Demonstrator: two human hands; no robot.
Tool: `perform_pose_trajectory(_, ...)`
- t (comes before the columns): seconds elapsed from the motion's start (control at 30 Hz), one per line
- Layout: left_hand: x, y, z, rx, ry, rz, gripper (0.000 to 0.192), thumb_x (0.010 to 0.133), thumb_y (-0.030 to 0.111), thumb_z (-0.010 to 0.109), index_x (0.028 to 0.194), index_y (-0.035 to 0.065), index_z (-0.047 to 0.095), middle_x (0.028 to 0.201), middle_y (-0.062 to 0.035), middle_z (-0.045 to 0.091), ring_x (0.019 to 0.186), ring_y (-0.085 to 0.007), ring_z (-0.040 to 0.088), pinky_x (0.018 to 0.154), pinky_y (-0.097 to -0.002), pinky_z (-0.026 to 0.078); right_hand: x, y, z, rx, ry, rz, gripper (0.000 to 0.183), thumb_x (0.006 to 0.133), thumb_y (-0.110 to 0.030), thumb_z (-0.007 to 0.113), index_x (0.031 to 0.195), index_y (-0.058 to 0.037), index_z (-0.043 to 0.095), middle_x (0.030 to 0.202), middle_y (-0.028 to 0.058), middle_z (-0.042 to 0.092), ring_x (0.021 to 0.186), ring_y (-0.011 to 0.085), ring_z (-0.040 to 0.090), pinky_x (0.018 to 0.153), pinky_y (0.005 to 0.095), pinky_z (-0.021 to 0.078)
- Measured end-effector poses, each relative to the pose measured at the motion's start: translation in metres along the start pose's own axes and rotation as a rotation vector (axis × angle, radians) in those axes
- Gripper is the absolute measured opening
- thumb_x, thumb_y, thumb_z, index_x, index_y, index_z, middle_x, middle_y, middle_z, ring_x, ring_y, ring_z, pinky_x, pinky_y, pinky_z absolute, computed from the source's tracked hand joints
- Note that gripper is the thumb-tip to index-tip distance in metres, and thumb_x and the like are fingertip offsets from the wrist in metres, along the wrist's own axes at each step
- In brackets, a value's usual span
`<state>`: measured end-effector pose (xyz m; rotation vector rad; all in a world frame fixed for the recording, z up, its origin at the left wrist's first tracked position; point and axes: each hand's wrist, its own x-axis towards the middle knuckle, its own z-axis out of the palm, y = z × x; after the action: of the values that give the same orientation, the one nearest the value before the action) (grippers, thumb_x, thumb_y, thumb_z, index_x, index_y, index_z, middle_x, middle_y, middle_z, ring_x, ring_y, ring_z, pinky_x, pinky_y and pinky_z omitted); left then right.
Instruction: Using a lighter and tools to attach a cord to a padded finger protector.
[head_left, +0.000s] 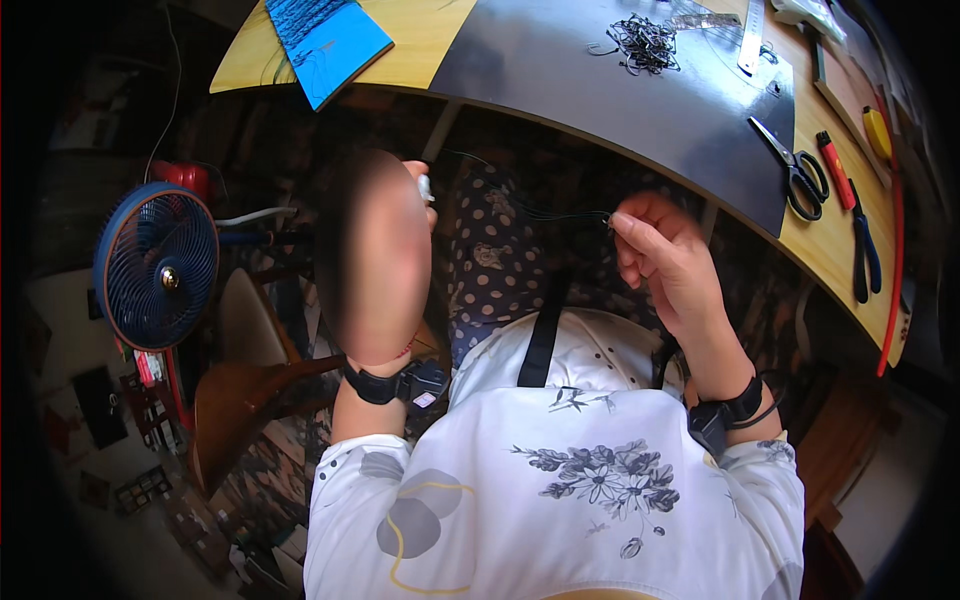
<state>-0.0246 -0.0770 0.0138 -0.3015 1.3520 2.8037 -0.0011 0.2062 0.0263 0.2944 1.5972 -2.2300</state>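
Note:
My right hand (660, 255) pinches the end of a thin dark line (559, 216) between thumb and fingertips, below the table's front edge. From there the line runs left across my lap. My left hand (397, 225) is mostly covered by a blurred patch; a small white thing (425, 189) shows at its fingers, and its grip cannot be made out. On the table's dark mat (525, 67) lies a tangled heap of black fish hooks (645, 43). A blue board (337, 52) with dark lines laid over it sticks out past the table edge at the upper left.
Black-handled scissors (804, 180), a red-handled tool (836, 169) and blue-handled pliers (865, 251) lie on the table's right side. Behind them are a metal ruler (751, 37) and a yellow tool (876, 133). A blue fan (157, 266) and a chair (251, 322) stand left.

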Motion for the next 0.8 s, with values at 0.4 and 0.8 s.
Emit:
perform_pose_trajectory(0.4,-0.006,-0.021,0.021,0.272,-0.047,-0.078,0.011,0.089,0.009,0.072,0.099,0.0049,0.071,0.088,0.0014,0.07,0.073,-0.001,0.059,0.065,-0.0139,0.044,0.003,0.009,-0.004,0.224,-0.039,0.129,0.016,0.09,-0.017,0.07,0.097,-0.0035,0.065,0.061,-0.0036,0.051,0.043,0.0019,0.034,0.041,0.0181,0.0233)
perform_pose_trajectory(0.8,-0.005,-0.002,0.003,0.366,0.095,0.085,0.014,0.088,0.01,0.074,0.101,0.0039,0.072,0.089,0.0015,0.07,0.072,-0.0009,0.058,0.064,-0.0143,0.043,0.015,0.007,-0.004,0.099,0.044,0.035,0.014,0.09,-0.017,0.067,0.098,-0.0057,0.062,0.063,-0.0016,0.05,0.052,0.006,0.04,0.048,0.022,0.0294)
